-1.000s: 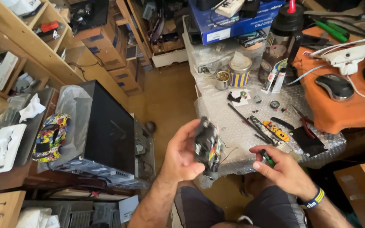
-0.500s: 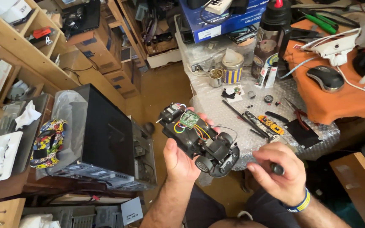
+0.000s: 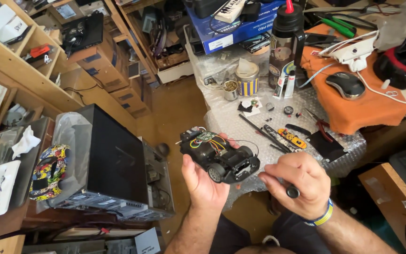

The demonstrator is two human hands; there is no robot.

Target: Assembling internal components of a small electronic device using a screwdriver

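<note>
A: Since half a second back the toy car [image 3: 219, 157] barely shifted; it stayed flat in the left hand [image 3: 202, 181], wires up. The right hand [image 3: 298, 181] sat a bit lower.

B: Grip?

A: Left fingers were curled under the car's frame, thumb along the near side, clamped on it. Right fingers were closed around a small black tool [image 3: 292, 191], its round end poking out below the knuckles.

B: Surroundings?

A: Bubble wrap [image 3: 240, 122] lay beyond the fingertips, with a striped tin [image 3: 247, 79] further out. Black case [image 3: 118, 162] was left of the left thumb.
</note>
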